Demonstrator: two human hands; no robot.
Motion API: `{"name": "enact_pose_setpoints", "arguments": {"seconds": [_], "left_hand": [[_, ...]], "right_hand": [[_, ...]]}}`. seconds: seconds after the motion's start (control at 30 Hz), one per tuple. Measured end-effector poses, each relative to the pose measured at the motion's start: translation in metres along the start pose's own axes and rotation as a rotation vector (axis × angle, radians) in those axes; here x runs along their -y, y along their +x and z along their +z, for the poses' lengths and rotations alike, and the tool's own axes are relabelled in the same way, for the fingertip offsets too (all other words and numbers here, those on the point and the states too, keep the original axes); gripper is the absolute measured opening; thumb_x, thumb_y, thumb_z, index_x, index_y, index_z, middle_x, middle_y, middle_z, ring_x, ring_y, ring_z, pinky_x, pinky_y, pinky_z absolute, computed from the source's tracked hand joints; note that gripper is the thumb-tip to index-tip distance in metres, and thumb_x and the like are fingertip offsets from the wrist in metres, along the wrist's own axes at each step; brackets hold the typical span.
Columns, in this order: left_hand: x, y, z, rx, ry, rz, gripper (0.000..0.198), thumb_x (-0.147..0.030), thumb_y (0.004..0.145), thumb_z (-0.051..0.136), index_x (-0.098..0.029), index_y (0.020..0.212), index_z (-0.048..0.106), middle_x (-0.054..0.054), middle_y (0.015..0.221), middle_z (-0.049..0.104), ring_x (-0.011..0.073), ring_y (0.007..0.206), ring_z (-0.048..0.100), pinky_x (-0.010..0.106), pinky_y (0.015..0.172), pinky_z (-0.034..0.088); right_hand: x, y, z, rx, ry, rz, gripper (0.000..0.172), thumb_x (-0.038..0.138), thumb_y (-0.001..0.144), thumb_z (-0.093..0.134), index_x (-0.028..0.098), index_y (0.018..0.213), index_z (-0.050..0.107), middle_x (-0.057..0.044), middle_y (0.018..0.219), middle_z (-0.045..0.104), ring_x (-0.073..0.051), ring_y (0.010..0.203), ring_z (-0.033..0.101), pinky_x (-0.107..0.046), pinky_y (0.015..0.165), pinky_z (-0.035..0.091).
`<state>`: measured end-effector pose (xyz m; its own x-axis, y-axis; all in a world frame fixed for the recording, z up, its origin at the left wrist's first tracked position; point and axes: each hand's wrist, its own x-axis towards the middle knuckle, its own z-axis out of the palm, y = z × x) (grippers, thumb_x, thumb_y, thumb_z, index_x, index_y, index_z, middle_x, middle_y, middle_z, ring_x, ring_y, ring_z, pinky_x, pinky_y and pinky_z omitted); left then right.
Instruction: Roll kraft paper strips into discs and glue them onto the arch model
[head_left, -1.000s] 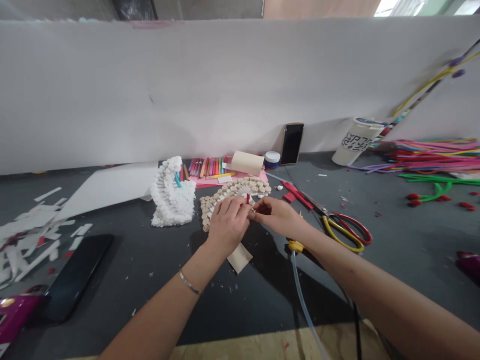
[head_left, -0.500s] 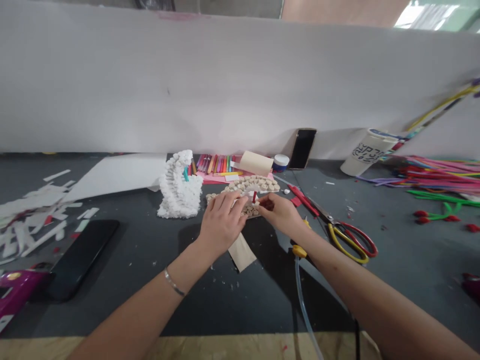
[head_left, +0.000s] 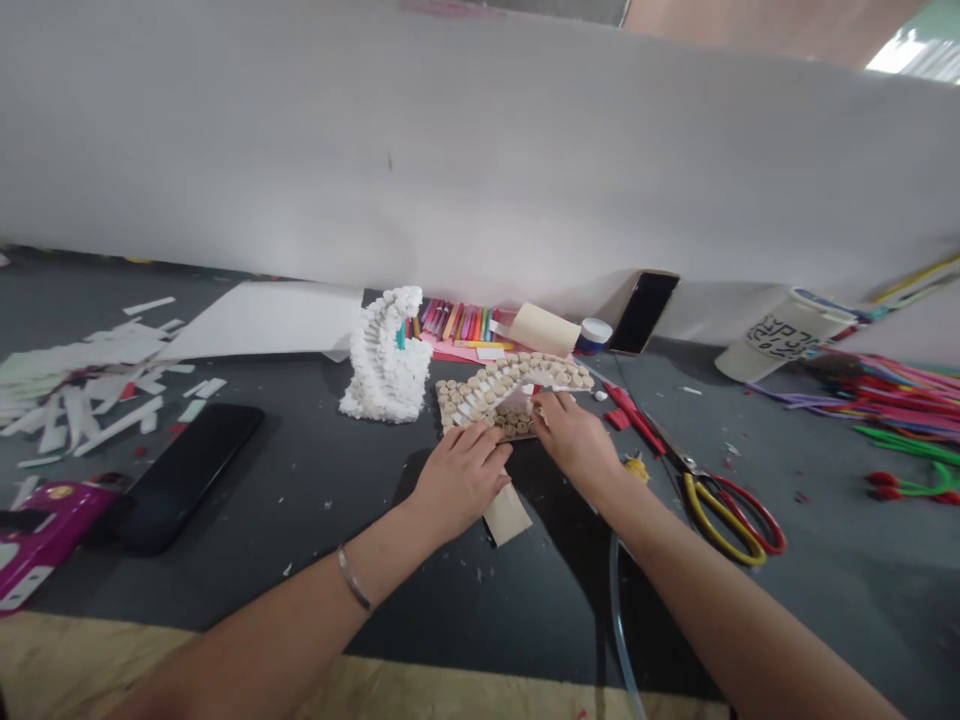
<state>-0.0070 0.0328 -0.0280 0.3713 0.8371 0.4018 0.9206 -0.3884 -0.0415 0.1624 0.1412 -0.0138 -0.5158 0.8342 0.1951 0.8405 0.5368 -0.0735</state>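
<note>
Head view, left hand (head_left: 459,482), right hand (head_left: 570,437), open on disc-covered arch (head_left: 510,382)

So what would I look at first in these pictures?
You'd probably spot the bumpy white curved model in the middle of the dark table first. Right beside it is an arch of little round tan discs, with the left hand and right hand against it. Next come the red-and-yellow-handled scissors and, at the far right, bright pipe cleaners.
</note>
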Motion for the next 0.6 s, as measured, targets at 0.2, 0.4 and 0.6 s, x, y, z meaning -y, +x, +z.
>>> {"name": "enact_pose_setpoints", "arguments": {"seconds": [0.2, 0.4, 0.6], "left_hand": [[0.001, -0.004, 0.003, 0.037, 0.007, -0.017, 0.038, -0.038, 0.094, 0.054, -0.015, 0.123, 0.059, 0.01, 0.132, 0.06, 0.0243, 0.122, 0.051, 0.037, 0.101, 0.037], [0.0, -0.005, 0.006, 0.048, 0.002, -0.016, 0.039, -0.04, 0.093, 0.055, -0.013, 0.121, 0.06, 0.01, 0.131, 0.061, 0.0249, 0.121, 0.052, 0.038, 0.099, 0.038], [-0.001, -0.006, 0.008, 0.051, -0.013, -0.022, 0.04, -0.04, 0.093, 0.056, -0.013, 0.122, 0.06, 0.011, 0.131, 0.06, 0.0243, 0.122, 0.051, 0.037, 0.1, 0.037]], "right_hand": [[0.002, 0.007, -0.004, 0.117, -0.17, -0.056, 0.031, 0.016, 0.097, 0.037, 0.013, 0.122, 0.055, -0.016, 0.108, 0.065, -0.023, 0.079, 0.067, -0.029, 0.063, 0.045], [0.005, 0.009, -0.01, 0.186, -0.235, -0.093, 0.033, 0.008, 0.093, 0.041, 0.014, 0.12, 0.058, -0.015, 0.113, 0.066, -0.022, 0.088, 0.068, -0.028, 0.071, 0.047], [0.007, 0.008, -0.012, 0.204, -0.233, -0.109, 0.037, 0.008, 0.092, 0.041, 0.014, 0.124, 0.059, -0.016, 0.122, 0.063, -0.024, 0.097, 0.066, -0.029, 0.073, 0.047]]}}
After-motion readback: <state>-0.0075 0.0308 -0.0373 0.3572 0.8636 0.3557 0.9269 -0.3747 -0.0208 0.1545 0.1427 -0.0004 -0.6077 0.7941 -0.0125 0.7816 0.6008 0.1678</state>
